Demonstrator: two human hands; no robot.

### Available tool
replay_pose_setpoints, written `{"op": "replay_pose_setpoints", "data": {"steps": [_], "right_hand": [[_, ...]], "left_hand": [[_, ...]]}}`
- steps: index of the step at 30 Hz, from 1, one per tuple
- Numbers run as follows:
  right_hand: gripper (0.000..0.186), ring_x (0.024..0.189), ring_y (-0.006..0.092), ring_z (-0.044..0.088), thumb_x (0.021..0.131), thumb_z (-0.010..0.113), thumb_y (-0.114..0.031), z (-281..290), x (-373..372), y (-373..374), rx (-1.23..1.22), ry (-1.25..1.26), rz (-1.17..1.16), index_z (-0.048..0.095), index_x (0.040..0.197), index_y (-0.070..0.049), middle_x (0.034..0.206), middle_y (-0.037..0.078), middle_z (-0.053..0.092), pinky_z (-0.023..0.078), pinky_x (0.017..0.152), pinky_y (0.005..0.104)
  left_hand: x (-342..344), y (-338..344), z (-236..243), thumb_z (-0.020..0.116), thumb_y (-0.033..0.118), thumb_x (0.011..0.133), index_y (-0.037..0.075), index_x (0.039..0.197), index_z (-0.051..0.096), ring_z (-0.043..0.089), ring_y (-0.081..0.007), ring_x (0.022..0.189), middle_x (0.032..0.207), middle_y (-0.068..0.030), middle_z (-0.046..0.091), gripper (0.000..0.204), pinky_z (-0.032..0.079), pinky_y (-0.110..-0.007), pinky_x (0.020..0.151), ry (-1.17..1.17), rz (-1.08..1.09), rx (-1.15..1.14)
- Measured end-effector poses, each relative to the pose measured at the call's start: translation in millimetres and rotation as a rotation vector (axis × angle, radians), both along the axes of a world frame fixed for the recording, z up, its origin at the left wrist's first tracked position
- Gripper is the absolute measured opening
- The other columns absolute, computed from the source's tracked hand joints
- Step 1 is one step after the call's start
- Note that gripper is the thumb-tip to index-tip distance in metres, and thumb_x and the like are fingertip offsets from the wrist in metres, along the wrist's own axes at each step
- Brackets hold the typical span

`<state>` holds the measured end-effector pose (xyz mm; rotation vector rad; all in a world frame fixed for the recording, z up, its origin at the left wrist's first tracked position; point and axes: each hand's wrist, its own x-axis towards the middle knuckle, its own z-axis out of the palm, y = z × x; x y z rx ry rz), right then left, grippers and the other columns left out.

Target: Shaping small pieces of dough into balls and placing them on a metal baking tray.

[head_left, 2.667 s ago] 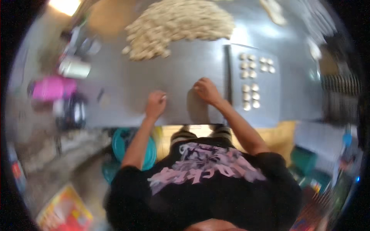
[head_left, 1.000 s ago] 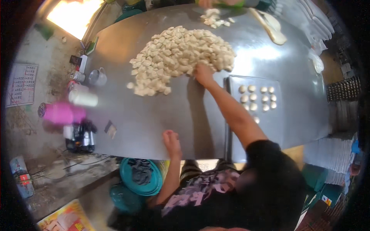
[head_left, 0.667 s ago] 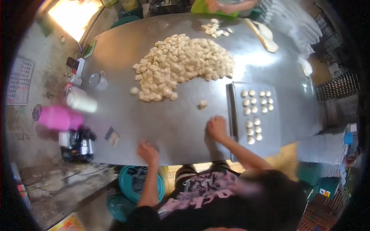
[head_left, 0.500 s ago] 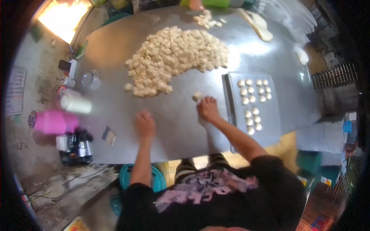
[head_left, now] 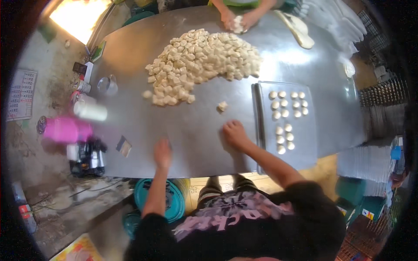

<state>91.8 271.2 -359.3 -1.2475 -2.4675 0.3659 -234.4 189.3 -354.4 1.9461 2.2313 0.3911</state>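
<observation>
Low over the metal table [head_left: 200,148], my left hand [head_left: 163,153] is blurred by motion, and its fingers cannot be made out. My right hand [head_left: 236,134] is curled, knuckles up, against the tabletop; whatever is under the fingers is hidden. A single lump of dough [head_left: 222,106] lies just beyond it, apart from the fingers. Farther away spreads a large heap of cut dough pieces [head_left: 200,56]. To the right of my right hand is a flat metal tray [head_left: 300,143] bearing several round dough balls [head_left: 284,103] in short rows.
Across the table, a co-worker's hands [head_left: 239,18] press on dough pieces. A long dough strip [head_left: 298,30] lies at the far right. A scraper [head_left: 124,147], a clear cup [head_left: 107,86], a white container [head_left: 90,111] and a pink one [head_left: 67,129] are on the left.
Both my hands have drawn nearer to me, the right one away from the single dough lump. The co-worker's two hands have come onto the small dough pile at the far edge.
</observation>
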Motion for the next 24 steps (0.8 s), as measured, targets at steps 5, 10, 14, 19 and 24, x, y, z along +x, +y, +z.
{"op": "replay_pose_setpoints", "data": {"steps": [5, 10, 14, 19, 24], "right_hand": [[0.024, 0.094, 0.0299, 0.050, 0.078, 0.052, -0.017, -24.9, -20.2, -44.9, 0.157, -0.026, 0.007, 0.054, 0.099, -0.006, 0.097, 0.012, 0.053, 0.041, 0.084, 0.0411], [0.020, 0.091, 0.0296, 0.050, 0.077, 0.053, -0.017, 3.4, -33.2, 30.7, -0.016, 0.048, 0.256, 0.055, 0.095, -0.008, 0.092, 0.012, 0.054, 0.040, 0.081, 0.0418], [0.019, 0.092, 0.0296, 0.050, 0.076, 0.052, -0.015, 9.6, 12.8, -28.6, -0.063, 0.014, -0.010, 0.056, 0.094, -0.008, 0.093, 0.013, 0.054, 0.040, 0.082, 0.0420], [0.018, 0.088, 0.0296, 0.049, 0.074, 0.055, -0.016, -19.7, -36.9, -41.1, 0.078, 0.017, 0.098, 0.057, 0.089, -0.007, 0.090, 0.013, 0.052, 0.041, 0.077, 0.0422], [0.014, 0.088, 0.0303, 0.053, 0.074, 0.061, -0.018, 1.3, -28.1, 27.8, -0.028, -0.003, 0.179, 0.061, 0.084, -0.009, 0.090, 0.012, 0.057, 0.045, 0.076, 0.0385]], "left_hand": [[59.2, 0.3, -14.2, 0.048, 0.020, 0.092, 0.006, 0.101, 0.057, 0.055, -0.0352, 0.085, 0.093, -0.0167, 0.059, 0.019, 0.046, -0.042, 0.071, 0.012, -0.213, 0.121], [34.0, 54.3, 4.7, 0.053, 0.021, 0.089, 0.009, 0.097, 0.057, 0.055, -0.0335, 0.079, 0.086, -0.0112, 0.060, 0.014, 0.046, -0.041, 0.072, -0.089, -0.145, 0.074], [16.9, -17.6, -19.5, 0.055, 0.023, 0.089, 0.008, 0.097, 0.056, 0.055, -0.0344, 0.080, 0.087, -0.0136, 0.059, 0.017, 0.046, -0.042, 0.073, 0.031, -0.056, 0.160], [82.2, -10.7, -9.5, 0.055, 0.020, 0.088, 0.005, 0.101, 0.052, 0.053, -0.0352, 0.085, 0.091, -0.0163, 0.055, 0.020, 0.044, -0.045, 0.075, 0.059, -0.268, 0.223], [43.6, 58.1, 32.3, 0.062, 0.030, 0.083, 0.005, 0.111, 0.051, 0.052, -0.0340, 0.087, 0.093, -0.0132, 0.056, 0.039, 0.043, -0.043, 0.080, 0.105, -0.225, 0.283]]}}
